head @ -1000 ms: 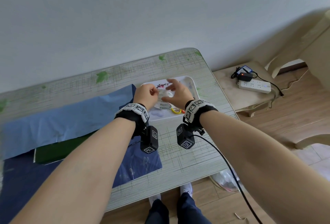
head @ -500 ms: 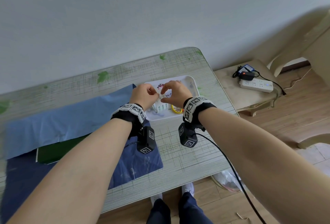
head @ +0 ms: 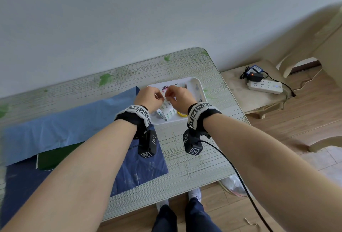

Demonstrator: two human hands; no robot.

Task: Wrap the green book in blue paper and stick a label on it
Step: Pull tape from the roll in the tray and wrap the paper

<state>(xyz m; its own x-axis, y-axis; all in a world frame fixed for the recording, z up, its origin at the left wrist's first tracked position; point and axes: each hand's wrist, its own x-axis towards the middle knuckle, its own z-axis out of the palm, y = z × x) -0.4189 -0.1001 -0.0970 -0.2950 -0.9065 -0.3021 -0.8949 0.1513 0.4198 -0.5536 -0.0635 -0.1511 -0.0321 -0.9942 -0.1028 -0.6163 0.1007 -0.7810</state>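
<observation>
The green book [head: 57, 156] lies on the table at the left, partly under a folded flap of blue paper [head: 61, 130]; darker blue paper [head: 142, 168] spreads beneath it. Above the white tray [head: 199, 88], my left hand [head: 149, 98] and my right hand [head: 180, 97] together hold a roll of clear printed tape [head: 167, 110]. The fingertips of both hands pinch at the roll's top edge. My forearms hide part of the book and paper.
A small yellow ring [head: 182, 114] lies in the tray. To the right of the table [head: 194, 157] stands a low beige stand [head: 238, 94] with a white power strip [head: 265, 87] and a black adapter [head: 255, 76]. A black cable [head: 238, 176] trails from my right wrist.
Both hands have lifted the tape roll off the tray and brought their fingertips together at its top edge. The view has shifted slightly.
</observation>
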